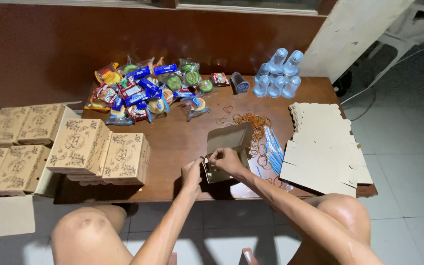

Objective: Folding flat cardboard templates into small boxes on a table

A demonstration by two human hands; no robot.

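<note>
— Both hands first: what have they got?
— Right hand (225,159) is pinched on the near edge of a half-folded cardboard box (227,147); left hand (191,172) is curled just beside it, fingertips at the box's lower left corner, touching the card as far as I can tell.
— And the box itself?
— Plain brown card, unprinted on the side that shows; its lid flap stands open and tilted away, the walls only partly raised; it sits at the near edge of the wooden table (182,140), in the middle.
— Around it?
— Rubber bands (251,120) and blue-wrapped straws (272,147) just to the right; flat box blanks (322,147) stacked beyond those; finished printed boxes (99,152) on the left; wrapped snacks (148,88) and sealed water cups (278,73) at the far side.
</note>
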